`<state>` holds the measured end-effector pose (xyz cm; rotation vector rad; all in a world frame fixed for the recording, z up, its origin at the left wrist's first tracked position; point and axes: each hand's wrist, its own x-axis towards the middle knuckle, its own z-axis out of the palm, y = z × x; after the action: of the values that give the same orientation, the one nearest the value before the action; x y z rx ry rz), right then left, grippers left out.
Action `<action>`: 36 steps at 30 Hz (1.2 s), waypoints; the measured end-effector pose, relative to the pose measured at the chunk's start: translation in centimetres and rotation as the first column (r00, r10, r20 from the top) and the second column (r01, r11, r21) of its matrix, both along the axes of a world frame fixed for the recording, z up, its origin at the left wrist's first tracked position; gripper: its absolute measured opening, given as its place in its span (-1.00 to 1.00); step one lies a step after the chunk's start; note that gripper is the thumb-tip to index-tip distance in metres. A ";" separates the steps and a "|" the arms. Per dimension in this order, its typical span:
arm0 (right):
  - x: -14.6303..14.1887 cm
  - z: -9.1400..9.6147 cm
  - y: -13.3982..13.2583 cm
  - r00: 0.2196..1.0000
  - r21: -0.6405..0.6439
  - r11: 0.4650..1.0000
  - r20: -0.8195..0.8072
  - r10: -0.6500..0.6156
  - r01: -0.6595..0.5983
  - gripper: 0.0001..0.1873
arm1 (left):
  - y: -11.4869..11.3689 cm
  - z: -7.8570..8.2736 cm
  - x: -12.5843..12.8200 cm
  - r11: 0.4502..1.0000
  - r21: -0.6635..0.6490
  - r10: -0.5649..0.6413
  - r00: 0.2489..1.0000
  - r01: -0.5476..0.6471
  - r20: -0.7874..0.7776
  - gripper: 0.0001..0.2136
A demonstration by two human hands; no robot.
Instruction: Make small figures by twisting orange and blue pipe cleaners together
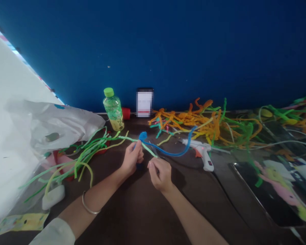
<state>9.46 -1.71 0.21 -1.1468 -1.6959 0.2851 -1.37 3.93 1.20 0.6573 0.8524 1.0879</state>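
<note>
I'm looking down on a dark brown bench (140, 221) against a deep blue wall (168, 47), with a white plastic bag (56, 126) slumped across its left side. Along the back I can see a green-capped drink bottle (113, 110), a red spool (126, 113) and an upright phone (144, 102) with a blurred screen. Orange pipe cleaners (186, 120) lie heaped to the right of the phone, a white hot glue gun (202, 153) rests just in front of them, and a glossy printed sheet (275, 190) lies further right. Loose green pipe cleaners (86, 156) sprawl beside the bag.

The left hand (131, 158), with a silver bangle (89, 204) on its wrist, has its fingers (136, 149) closed around a blue pipe cleaner (168, 153) and a pale green pipe cleaner (149, 149). The blue one loops out to the right, past the right hand (160, 173). Its fingers (153, 165) are pinched shut just below the pale green end, though I can't tell whether they're touching it
</note>
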 end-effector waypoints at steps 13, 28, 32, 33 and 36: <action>0.1 0.0 0.0 1.000 0.006 1.000 0.013 -0.003 0.003 -0.73 | -0.1 -0.1 0.0 1.000 0.020 0.018 0.999 -0.017 -0.044 -0.60; 0.1 -0.2 0.0 1.000 -0.006 1.000 -0.005 0.018 -0.018 -0.73 | 0.1 -0.4 0.0 1.000 0.006 0.016 0.999 -0.016 -0.027 -0.56; 0.0 0.0 0.0 1.000 -0.005 1.000 -0.013 0.019 -0.019 -0.73 | 0.2 -0.4 0.0 1.000 -0.006 -0.003 1.000 0.003 0.023 -0.54; 0.0 0.0 0.0 1.000 -0.004 1.000 -0.008 0.016 -0.016 -0.73 | 0.2 -0.5 0.0 1.000 -0.016 -0.007 0.999 0.007 0.035 -0.53; 0.0 0.0 0.0 1.000 -0.006 1.000 0.005 0.012 -0.012 -0.73 | 0.2 -0.5 -0.1 1.000 -0.025 -0.013 0.999 0.014 0.051 -0.54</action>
<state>9.51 -1.76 0.25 -1.1436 -1.7080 0.2952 -1.51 4.09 0.68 0.6111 0.8159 1.0753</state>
